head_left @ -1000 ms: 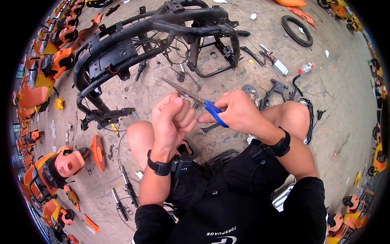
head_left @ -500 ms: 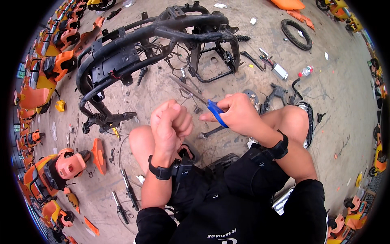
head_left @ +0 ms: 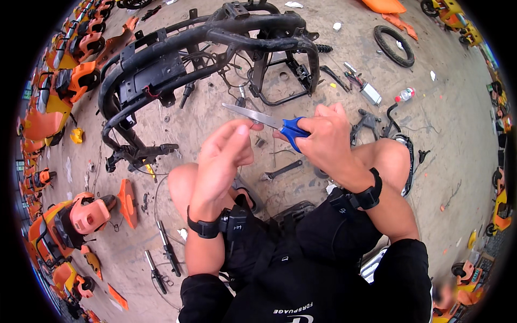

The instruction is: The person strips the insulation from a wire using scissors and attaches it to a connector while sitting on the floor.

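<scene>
In my right hand (head_left: pixel 331 132) are blue-handled scissors (head_left: pixel 257 116), their blades pointing left and seemingly closed together. The fingers wrap round the blue handles. My left hand (head_left: pixel 226 153) is curled just below the blades, thumb and forefinger together close to the metal. Whatever it pinches, if anything, is hidden or too small to make out. Beyond both hands stands a bare black vehicle frame (head_left: pixel 177 48) with loose cables hanging beneath it. An adjustable wrench (head_left: pixel 283 170) lies on the floor between my knees.
Two shock absorbers (head_left: pixel 168 248) lie at the left. A tyre (head_left: pixel 393 46), a bottle with a red cap (head_left: pixel 405 95), a silver box with wires (head_left: pixel 370 93) and a black metal bracket (head_left: pixel 368 123) are at the right. Orange and yellow scooters (head_left: pixel 89 215) line the left side.
The scissors have swung flatter, blades now pointing more to the left. My left hand's fist has loosened, its forefinger reaching toward the blades. My right hand has risen slightly.
</scene>
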Demonstrator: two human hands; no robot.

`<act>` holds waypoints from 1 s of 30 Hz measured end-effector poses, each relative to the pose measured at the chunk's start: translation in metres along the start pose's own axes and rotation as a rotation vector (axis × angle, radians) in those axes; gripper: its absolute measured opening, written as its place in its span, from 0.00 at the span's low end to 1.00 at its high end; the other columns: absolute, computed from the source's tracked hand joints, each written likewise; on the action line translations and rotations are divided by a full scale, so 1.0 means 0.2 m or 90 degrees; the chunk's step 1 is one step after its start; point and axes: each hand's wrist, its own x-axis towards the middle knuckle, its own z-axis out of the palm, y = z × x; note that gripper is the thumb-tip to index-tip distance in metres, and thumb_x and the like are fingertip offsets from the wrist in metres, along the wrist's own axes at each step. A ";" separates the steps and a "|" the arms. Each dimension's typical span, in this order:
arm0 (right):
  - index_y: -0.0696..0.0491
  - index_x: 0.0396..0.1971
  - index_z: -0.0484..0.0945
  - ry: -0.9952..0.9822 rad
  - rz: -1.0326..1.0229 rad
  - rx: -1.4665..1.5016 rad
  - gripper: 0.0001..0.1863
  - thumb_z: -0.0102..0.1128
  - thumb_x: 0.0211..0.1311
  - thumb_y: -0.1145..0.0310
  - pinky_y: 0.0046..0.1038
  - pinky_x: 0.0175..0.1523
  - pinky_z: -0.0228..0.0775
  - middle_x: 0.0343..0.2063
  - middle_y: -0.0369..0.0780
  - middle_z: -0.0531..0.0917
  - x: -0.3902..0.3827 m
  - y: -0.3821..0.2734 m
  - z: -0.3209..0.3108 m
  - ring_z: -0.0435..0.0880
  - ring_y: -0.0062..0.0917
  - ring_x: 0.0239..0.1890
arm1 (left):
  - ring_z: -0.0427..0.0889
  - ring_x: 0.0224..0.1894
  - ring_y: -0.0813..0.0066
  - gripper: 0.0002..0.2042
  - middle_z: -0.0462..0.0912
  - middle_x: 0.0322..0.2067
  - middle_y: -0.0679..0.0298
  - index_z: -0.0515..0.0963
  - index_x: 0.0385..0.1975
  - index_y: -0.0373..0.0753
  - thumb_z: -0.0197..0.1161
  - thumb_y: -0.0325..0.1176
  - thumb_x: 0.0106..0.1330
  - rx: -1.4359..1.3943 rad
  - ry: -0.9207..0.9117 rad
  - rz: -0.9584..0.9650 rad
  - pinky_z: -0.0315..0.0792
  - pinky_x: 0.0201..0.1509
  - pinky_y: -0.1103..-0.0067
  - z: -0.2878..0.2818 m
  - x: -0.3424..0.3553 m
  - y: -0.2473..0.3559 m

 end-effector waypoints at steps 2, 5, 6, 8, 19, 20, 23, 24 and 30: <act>0.51 0.14 0.82 -0.037 0.017 0.009 0.18 0.73 0.37 0.50 0.29 0.32 0.52 0.08 0.36 0.66 -0.01 -0.01 0.00 0.64 0.27 0.18 | 0.55 0.20 0.87 0.10 0.62 0.19 0.75 0.75 0.41 0.32 0.56 0.34 0.68 0.112 0.075 0.023 0.49 0.21 0.86 0.02 0.00 -0.02; 0.52 0.15 0.82 -0.130 0.052 0.040 0.21 0.74 0.36 0.47 0.28 0.33 0.54 0.09 0.36 0.67 -0.02 -0.02 0.01 0.65 0.27 0.19 | 0.51 0.15 0.90 0.10 0.61 0.16 0.77 0.76 0.40 0.32 0.58 0.34 0.67 0.170 0.137 0.085 0.45 0.17 0.88 0.04 0.00 -0.06; 0.52 0.15 0.81 -0.161 0.076 0.066 0.22 0.74 0.36 0.47 0.27 0.33 0.55 0.10 0.36 0.68 -0.01 -0.02 0.00 0.65 0.27 0.20 | 0.50 0.15 0.90 0.10 0.61 0.16 0.77 0.76 0.40 0.32 0.58 0.34 0.67 0.190 0.149 0.094 0.45 0.17 0.87 0.04 0.00 -0.07; 0.53 0.16 0.81 -0.225 0.128 0.121 0.23 0.74 0.36 0.45 0.27 0.34 0.56 0.10 0.35 0.69 0.01 -0.04 -0.02 0.66 0.26 0.20 | 0.50 0.14 0.90 0.10 0.61 0.15 0.78 0.76 0.38 0.32 0.58 0.33 0.67 0.217 0.140 0.104 0.45 0.16 0.88 0.02 0.01 -0.07; 0.48 0.21 0.83 -0.243 0.132 0.134 0.23 0.72 0.35 0.43 0.28 0.37 0.55 0.14 0.32 0.74 0.01 -0.05 -0.04 0.70 0.25 0.26 | 0.58 0.15 0.94 0.08 0.70 0.19 0.75 0.74 0.39 0.33 0.57 0.32 0.68 0.111 0.092 0.090 0.48 0.16 0.89 0.00 0.00 -0.06; 0.48 0.22 0.82 -0.243 0.124 0.124 0.23 0.72 0.35 0.43 0.29 0.37 0.55 0.14 0.33 0.74 0.02 -0.05 -0.05 0.70 0.26 0.26 | 0.58 0.15 0.94 0.08 0.70 0.19 0.75 0.74 0.39 0.33 0.57 0.32 0.68 0.112 0.088 0.097 0.48 0.16 0.89 -0.01 0.00 -0.07; 0.50 0.23 0.81 -0.221 0.092 0.108 0.23 0.73 0.34 0.45 0.29 0.37 0.55 0.15 0.33 0.72 0.02 -0.06 -0.06 0.69 0.26 0.27 | 0.55 0.15 0.91 0.06 0.66 0.18 0.75 0.73 0.39 0.33 0.56 0.29 0.68 0.128 0.094 0.103 0.47 0.16 0.88 0.00 -0.01 -0.07; 0.50 0.23 0.81 -0.199 0.078 0.110 0.23 0.74 0.34 0.47 0.28 0.36 0.54 0.15 0.32 0.70 0.01 -0.05 -0.05 0.68 0.25 0.25 | 0.54 0.15 0.90 0.05 0.64 0.18 0.74 0.73 0.38 0.33 0.56 0.28 0.68 0.136 0.098 0.102 0.47 0.16 0.87 0.01 0.00 -0.07; 0.51 0.22 0.79 -0.158 0.038 0.075 0.23 0.75 0.33 0.48 0.28 0.34 0.52 0.14 0.32 0.68 0.00 -0.05 -0.05 0.66 0.24 0.24 | 0.55 0.16 0.89 0.05 0.64 0.18 0.74 0.72 0.39 0.33 0.55 0.27 0.68 0.151 0.084 0.126 0.47 0.16 0.87 0.00 0.00 -0.08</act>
